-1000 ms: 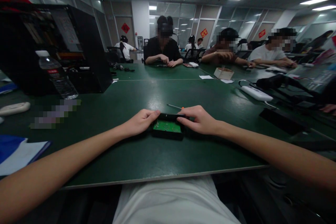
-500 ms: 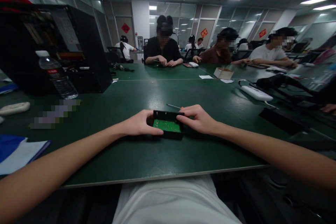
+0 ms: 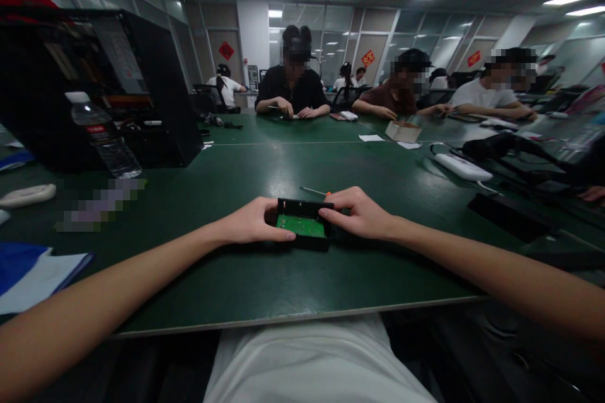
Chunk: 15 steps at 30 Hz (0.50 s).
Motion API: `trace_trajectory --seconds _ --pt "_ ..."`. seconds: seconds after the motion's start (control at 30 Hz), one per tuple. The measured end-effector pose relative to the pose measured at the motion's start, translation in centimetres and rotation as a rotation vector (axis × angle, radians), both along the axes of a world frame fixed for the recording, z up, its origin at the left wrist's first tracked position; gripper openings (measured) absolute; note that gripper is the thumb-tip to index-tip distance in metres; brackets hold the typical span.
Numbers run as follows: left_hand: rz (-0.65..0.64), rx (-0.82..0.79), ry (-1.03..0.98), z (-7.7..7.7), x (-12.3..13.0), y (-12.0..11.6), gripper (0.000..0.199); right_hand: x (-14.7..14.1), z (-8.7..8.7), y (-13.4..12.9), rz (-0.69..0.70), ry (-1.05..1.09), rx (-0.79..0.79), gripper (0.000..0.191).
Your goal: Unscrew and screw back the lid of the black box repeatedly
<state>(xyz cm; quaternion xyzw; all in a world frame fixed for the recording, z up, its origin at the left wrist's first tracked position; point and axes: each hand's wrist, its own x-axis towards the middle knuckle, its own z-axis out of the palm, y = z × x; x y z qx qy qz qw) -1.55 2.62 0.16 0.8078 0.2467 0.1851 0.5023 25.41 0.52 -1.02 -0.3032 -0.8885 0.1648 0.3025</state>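
Observation:
A black rectangular case (image 3: 312, 243) with a green circuit board (image 3: 301, 225) inside lies over the green table, its long back wall standing up. My left hand (image 3: 258, 220) grips the left end, thumb along the near edge and the other fingers hidden behind. At the right end, my right hand (image 3: 352, 211) pinches the raised wall between thumb and fingers. Just behind the case and partly covered by my right hand is a screwdriver (image 3: 312, 191) with a thin metal shaft and a bit of orange handle.
On the left stand a black computer case (image 3: 165, 88) and a plastic bottle (image 3: 106, 138). To the right are a white power strip (image 3: 463, 167), a black flat object (image 3: 510, 215) and cables. A small box (image 3: 403, 131) sits farther back. Several people sit across the table (image 3: 302, 302).
My hands and the case have barely moved. Across the table, the person in black has shifted their hands, and the person in brown has lowered a raised hand.

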Motion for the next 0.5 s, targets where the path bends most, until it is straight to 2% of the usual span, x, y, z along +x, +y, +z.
trace_trajectory --seconds 0.23,0.5 --pt "0.016 0.010 -0.011 0.02 0.13 -0.11 0.039 -0.04 -0.25 0.30 0.021 0.063 -0.125 0.050" --pt "0.025 -0.015 -0.045 -0.56 0.16 0.08 0.047 -0.08 -0.33 0.18 0.025 0.061 -0.063 0.054"
